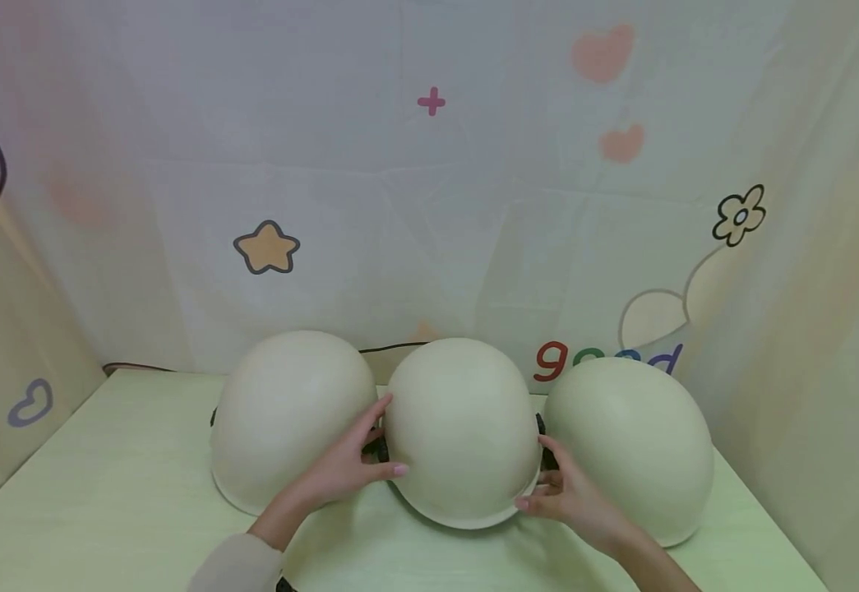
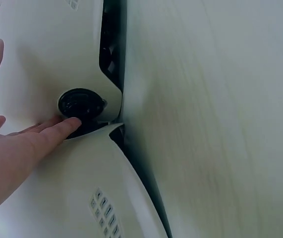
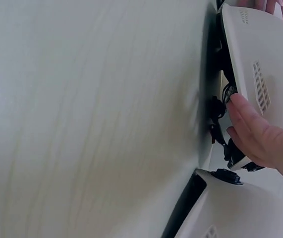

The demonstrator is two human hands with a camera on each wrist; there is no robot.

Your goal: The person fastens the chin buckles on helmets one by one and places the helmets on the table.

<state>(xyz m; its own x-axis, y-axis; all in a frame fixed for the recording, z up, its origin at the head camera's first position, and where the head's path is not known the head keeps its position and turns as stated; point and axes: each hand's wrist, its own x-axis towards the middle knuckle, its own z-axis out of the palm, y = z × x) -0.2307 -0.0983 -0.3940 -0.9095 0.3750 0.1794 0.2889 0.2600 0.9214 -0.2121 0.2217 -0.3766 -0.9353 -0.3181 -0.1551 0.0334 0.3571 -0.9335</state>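
Note:
Three off-white helmets stand in a row, domes up. My left hand [image 1: 348, 464] is at the left side of the middle helmet [image 1: 462, 427], fingers spread and fairly straight. In the left wrist view, a fingertip touches that helmet's round black side knob [image 2: 82, 103]. My right hand [image 1: 577, 497] is at the opposite side, its thumb by the front rim. In the right wrist view, its extended fingers [image 3: 253, 124] reach the rim beside black straps [image 3: 218, 111]. The helmet's inside is hidden.
The left helmet [image 1: 288, 403] and right helmet [image 1: 632, 444] stand close on either side of the middle one, leaving narrow gaps. They are on a pale wood-grain table [image 1: 103, 485]. A printed curtain [image 1: 370, 247] hangs behind and along both sides.

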